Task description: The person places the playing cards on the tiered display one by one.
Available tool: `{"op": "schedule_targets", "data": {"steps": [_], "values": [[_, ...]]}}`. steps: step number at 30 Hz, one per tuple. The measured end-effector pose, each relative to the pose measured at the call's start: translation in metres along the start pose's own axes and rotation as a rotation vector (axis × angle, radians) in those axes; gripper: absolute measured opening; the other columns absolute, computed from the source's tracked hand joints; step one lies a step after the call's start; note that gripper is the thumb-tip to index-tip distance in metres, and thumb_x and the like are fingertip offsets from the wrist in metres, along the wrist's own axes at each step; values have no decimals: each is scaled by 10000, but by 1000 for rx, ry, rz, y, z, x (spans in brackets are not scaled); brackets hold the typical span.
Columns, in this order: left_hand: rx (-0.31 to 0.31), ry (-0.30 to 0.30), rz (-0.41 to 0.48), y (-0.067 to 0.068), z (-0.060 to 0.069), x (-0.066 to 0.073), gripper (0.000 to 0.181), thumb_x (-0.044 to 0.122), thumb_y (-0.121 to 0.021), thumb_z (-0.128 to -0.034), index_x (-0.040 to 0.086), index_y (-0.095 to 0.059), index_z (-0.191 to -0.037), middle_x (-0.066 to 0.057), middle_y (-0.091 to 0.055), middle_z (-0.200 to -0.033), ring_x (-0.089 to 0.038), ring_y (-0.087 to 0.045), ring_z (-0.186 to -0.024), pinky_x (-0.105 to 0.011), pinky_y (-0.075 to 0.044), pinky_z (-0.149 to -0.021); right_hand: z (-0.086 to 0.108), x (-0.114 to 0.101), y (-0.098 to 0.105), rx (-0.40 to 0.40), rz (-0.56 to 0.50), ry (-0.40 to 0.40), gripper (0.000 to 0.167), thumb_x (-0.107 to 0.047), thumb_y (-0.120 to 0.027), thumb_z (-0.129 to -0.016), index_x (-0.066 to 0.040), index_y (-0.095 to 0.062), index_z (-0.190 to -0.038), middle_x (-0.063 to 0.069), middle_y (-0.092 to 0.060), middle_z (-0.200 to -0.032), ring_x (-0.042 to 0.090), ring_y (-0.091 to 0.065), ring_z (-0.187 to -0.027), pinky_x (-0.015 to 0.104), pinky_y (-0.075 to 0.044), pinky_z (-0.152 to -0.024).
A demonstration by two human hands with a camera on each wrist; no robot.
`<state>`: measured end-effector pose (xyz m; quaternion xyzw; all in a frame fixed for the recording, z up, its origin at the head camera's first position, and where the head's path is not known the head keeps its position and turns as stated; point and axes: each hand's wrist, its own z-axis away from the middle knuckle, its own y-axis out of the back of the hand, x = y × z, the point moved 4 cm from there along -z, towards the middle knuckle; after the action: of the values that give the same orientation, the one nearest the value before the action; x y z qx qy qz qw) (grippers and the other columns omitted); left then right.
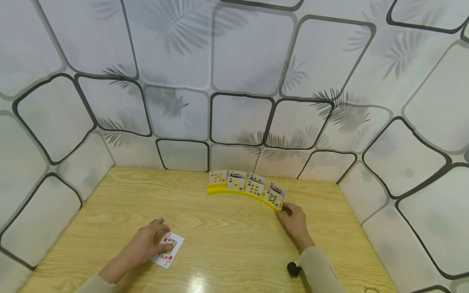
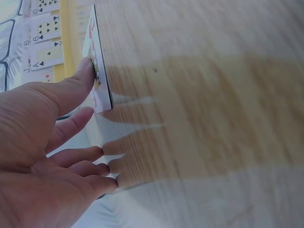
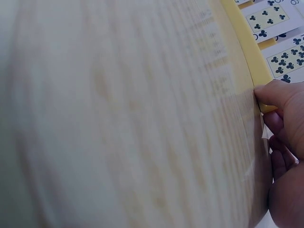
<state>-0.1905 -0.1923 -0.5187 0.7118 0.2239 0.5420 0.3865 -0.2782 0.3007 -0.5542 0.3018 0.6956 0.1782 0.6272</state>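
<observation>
A jack of hearts [image 1: 174,241] lies face up on the table at the front left. My left hand [image 1: 146,242] has its thumb on the card's face; its other fingers reach past the card, their tips touching the tabletop in the left wrist view. At the back stands a curved yellow card holder [image 1: 227,190] with several playing cards upright in two rows, among them a seven of diamonds [image 1: 218,177], an ace of clubs [image 1: 235,183] and a ten of clubs [image 1: 273,197]. My right hand [image 1: 294,223] pinches the holder's right end between thumb and fingers.
The wooden table [image 1: 220,240] is bounded at the back and sides by patterned walls [image 1: 242,118]. A small black round object [image 1: 293,269] is beside the right sleeve [image 1: 318,266].
</observation>
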Motion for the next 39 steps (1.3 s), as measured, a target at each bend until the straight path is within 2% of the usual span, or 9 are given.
{"op": "schedule_targets", "data": {"steps": [16, 19, 22, 24, 27, 29, 31, 35, 39], "values": [[19, 10, -12, -1, -2, 0, 472, 280, -927, -743, 60, -709, -1100, -420, -565, -1396, -632, -532, -1310, -715, -442, -1069, 2, -2, 2, 8, 13, -5, 415, -164, -796, -941, 52, -699, -1282, 233, -701, -1251, 415, -542, -1299, 616, -392, -1154], [20, 30, -8, -3, -2, -1, 491, 272, -930, -748, 75, -653, -1102, -297, -712, -1181, -427, -717, -1037, -522, -605, -949, 2, -1, 1, 5, 12, -18, 432, -180, -796, -938, 51, -695, -1289, 234, -695, -1260, 411, -538, -1302, 611, -390, -1156], [22, 33, 18, -3, -3, -1, 532, 237, -919, -776, 58, -594, -1157, -123, -736, -1013, -118, -629, -770, -276, -558, -705, 2, 0, 0, 3, 12, -31, 444, -188, -793, -935, 49, -690, -1296, 236, -688, -1268, 407, -531, -1298, 606, -392, -1152], [32, 29, 42, -2, -3, 1, 533, 198, -903, -801, 45, -568, -1185, -123, -749, -1022, -62, -570, -716, -227, -496, -647, 2, 0, 0, 4, 12, -35, 449, -198, -791, -936, 49, -689, -1297, 237, -684, -1269, 409, -526, -1291, 607, -396, -1144], [76, 1, 54, -1, -4, 3, 482, 136, -881, -832, 53, -552, -1176, -241, -764, -1154, -159, -711, -833, -305, -567, -726, 1, 0, 0, 5, 17, -30, 451, -197, -789, -937, 53, -687, -1299, 239, -684, -1267, 411, -527, -1289, 613, -401, -1136], [97, -6, 73, 0, -6, 5, 429, 78, -856, -857, 67, -546, -1153, -273, -749, -1200, -190, -708, -823, -323, -566, -713, 1, 1, 0, 2, 14, -35, 455, -202, -791, -939, 47, -686, -1305, 234, -683, -1275, 404, -523, -1299, 606, -397, -1146], [112, -12, 105, 2, -9, 5, 394, 26, -823, -882, 70, -546, -1158, -258, -760, -1170, -169, -725, -873, -304, -573, -715, 1, 1, 0, -1, 16, -34, 452, -196, -789, -943, 43, -683, -1312, 230, -683, -1280, 397, -520, -1308, 605, -393, -1153], [105, -11, 252, 6, -14, 5, 354, -10, -755, -939, 30, -566, -1236, -205, -797, -1094, -32, -701, -829, -211, -544, -654, 1, 1, 0, 0, 17, -33, 439, -189, -796, -944, 36, -690, -1306, 219, -692, -1270, 390, -520, -1311, 602, -387, -1159], [102, -2, 366, 10, -19, 5, 352, 44, -742, -970, -2, -604, -1290, -180, -803, -1090, -124, -779, -964, -209, -582, -733, 1, 0, 0, 5, 21, -26, 429, -181, -795, -943, 39, -695, -1298, 219, -701, -1256, 395, -528, -1299, 607, -394, -1148]]}}
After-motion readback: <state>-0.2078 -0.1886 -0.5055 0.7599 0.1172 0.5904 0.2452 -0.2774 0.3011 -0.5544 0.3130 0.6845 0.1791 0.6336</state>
